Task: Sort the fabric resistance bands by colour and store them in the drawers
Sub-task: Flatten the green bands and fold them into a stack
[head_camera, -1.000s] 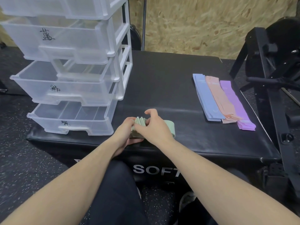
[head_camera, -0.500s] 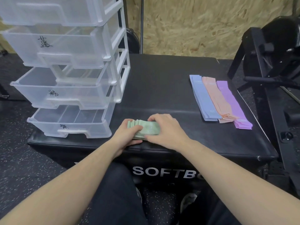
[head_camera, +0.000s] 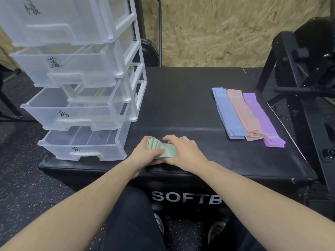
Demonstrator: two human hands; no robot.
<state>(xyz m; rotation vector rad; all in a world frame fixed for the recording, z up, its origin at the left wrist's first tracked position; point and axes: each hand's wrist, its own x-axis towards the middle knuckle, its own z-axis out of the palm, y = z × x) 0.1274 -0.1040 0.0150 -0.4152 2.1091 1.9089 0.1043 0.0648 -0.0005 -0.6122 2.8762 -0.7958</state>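
Green bands: right end hidden under right hand, left end wrapped by left hand. Drawer unit: top drawer cut by frame edge; handwritten labels illegible. Table lettering partly hidden.

Both hands close together, left hand fingers curled, right hand palm down
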